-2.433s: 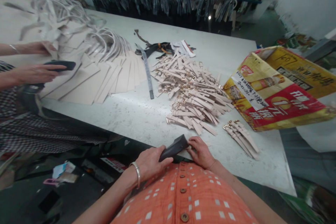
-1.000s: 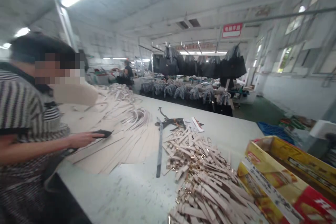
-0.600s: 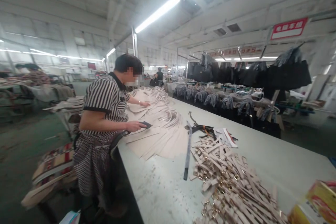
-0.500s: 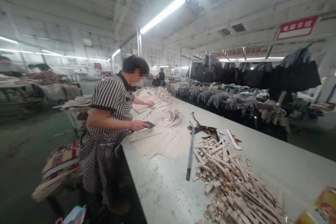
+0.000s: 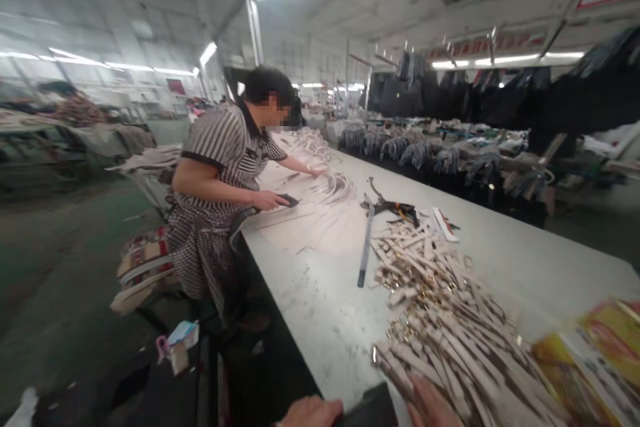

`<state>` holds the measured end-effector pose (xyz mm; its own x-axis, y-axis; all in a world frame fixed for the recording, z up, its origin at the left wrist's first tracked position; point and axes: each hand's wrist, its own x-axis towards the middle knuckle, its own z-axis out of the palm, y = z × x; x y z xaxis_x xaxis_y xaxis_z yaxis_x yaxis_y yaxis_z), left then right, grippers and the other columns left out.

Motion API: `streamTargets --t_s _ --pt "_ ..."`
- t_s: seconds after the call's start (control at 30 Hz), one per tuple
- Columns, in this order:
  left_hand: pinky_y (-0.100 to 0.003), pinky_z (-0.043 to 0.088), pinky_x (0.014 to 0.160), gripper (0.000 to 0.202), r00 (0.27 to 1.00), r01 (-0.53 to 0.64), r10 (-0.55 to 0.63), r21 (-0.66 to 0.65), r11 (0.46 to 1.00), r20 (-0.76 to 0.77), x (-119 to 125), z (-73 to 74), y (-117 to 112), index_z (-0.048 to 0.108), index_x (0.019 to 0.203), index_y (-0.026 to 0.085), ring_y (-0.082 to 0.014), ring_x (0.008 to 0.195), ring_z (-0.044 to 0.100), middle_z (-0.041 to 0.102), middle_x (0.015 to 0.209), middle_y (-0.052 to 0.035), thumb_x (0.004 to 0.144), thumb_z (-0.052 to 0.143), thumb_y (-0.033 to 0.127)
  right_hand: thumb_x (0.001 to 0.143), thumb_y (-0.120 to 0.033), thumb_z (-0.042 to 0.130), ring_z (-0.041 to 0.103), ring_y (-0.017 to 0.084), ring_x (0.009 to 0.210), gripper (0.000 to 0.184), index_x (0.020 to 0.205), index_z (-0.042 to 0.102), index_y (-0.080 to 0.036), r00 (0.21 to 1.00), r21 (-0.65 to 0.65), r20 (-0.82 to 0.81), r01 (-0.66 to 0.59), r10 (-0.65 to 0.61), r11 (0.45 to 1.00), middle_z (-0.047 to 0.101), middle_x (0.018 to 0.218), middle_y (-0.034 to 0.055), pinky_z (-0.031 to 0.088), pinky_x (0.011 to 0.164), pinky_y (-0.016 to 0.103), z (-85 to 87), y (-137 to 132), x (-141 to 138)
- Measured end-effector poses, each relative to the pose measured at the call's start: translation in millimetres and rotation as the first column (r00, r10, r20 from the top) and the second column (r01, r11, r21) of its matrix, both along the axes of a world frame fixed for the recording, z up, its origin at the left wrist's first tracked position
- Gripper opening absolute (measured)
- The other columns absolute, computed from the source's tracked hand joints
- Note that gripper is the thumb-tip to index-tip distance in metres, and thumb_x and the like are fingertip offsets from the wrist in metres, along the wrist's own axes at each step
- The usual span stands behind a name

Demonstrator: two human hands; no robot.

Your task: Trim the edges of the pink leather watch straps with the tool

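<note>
**A:** What's different from the last view?

**B:** The wearer's own hands are back in sight, along the bottom edge. The left hand [image 5: 313, 412] and the right hand [image 5: 433, 403] sit on either side of a black piece [image 5: 373, 408], just below the near end of the strap pile [image 5: 440, 307].

**A:** Are they gripping it?

**B:** The left looks closed against it, and the right's fingers curve toward it. Both hands are blurred and cut off, so I cannot tell whether either one holds it.

**A:** And the co-worker [image 5: 225, 173]?

**B:** Standing at the table edge, left of the strap pile. That person's right hand [image 5: 265, 200] is closed around a dark pad [image 5: 289, 200] on the beige panels [image 5: 300, 223]. The left hand [image 5: 315, 172] reaches out, touching the curved handles [image 5: 335, 187].

**A:** What's right around the pile?

**B:** A long grey straightedge [image 5: 366, 243] lies just left of it, black strap scraps [image 5: 395, 210] lie just beyond it, and a yellow printed carton [image 5: 585, 360] sits just right of it.
</note>
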<state>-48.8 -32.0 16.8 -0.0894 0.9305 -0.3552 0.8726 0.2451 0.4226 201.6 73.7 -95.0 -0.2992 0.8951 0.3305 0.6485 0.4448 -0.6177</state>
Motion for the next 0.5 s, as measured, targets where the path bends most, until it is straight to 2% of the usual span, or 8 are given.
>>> streamTargets --t_s 0.03,0.1,0.17,0.27,0.37,0.5 --pt "-0.039 0.047 0.083 0.037 0.999 0.041 -0.040 -0.044 0.998 0.015 5 -8.1 -5 0.054 0.113 0.021 -0.0217 0.096 0.058 0.059 0.110 -0.0077 0.084 0.053 0.042 0.079 -0.025 0.056 0.054 0.022 0.105 0.030 0.107 0.061 -0.033 0.999 -0.041 0.045 0.005 -0.004 0.999 0.059 0.114 0.0027 0.050 0.082 0.033 -6.2 -6 -5" --pt "-0.038 0.044 0.084 0.046 0.992 0.129 -0.127 -0.109 0.986 0.025 11 -20.2 -12 0.055 0.115 0.023 -0.0263 0.097 0.058 0.064 0.102 -0.0092 0.080 0.049 0.053 0.076 -0.013 0.052 0.052 0.023 0.109 0.042 0.116 0.057 -0.024 0.980 -0.102 0.198 -0.003 0.024 0.995 0.058 0.116 0.0073 0.043 0.091 0.034 -13.9 -13 -12" --pt "-0.036 0.045 0.080 0.048 0.984 0.177 -0.175 -0.131 0.976 0.022 10 -27.6 -14 0.056 0.113 0.023 -0.0265 0.093 0.060 0.066 0.095 -0.0089 0.081 0.042 0.056 0.076 -0.011 0.049 0.055 0.023 0.104 0.039 0.113 0.058 -0.020 0.924 -0.139 0.380 0.026 0.029 0.990 0.061 0.109 0.0111 0.043 0.088 0.032 -15.2 -13 -19" --pt "-0.034 0.044 0.076 0.050 0.981 0.194 -0.193 -0.145 0.970 0.020 3 -33.2 -13 0.057 0.111 0.023 -0.0251 0.090 0.061 0.067 0.091 -0.0080 0.081 0.038 0.057 0.079 -0.011 0.047 0.059 0.021 0.089 0.029 0.103 0.060 -0.017 0.843 -0.167 0.538 0.117 -0.009 0.979 0.063 0.097 0.0127 0.044 0.077 0.030 -11.8 -7 -28" --pt "-0.033 0.044 0.075 0.049 0.981 0.192 -0.192 -0.149 0.970 0.017 -3 -36.5 -16 0.057 0.108 0.023 -0.0245 0.087 0.061 0.067 0.089 -0.0071 0.081 0.037 0.059 0.079 -0.013 0.047 0.059 0.019 0.081 0.020 0.095 0.060 -0.016 0.821 -0.182 0.571 0.155 -0.024 0.971 0.063 0.091 0.0124 0.042 0.072 0.028 -9.8 -6 -33" --pt "-0.033 0.044 0.074 0.050 0.979 0.202 -0.200 -0.135 0.970 0.030 -9 -39.9 -19 0.057 0.106 0.023 -0.0250 0.086 0.062 0.067 0.089 -0.0071 0.081 0.035 0.060 0.077 -0.021 0.053 0.058 0.018 0.079 0.011 0.085 0.059 -0.016 0.833 -0.189 0.553 0.143 -0.015 0.971 0.063 0.087 0.0099 0.041 0.073 0.028 -7.5 -11 -29"
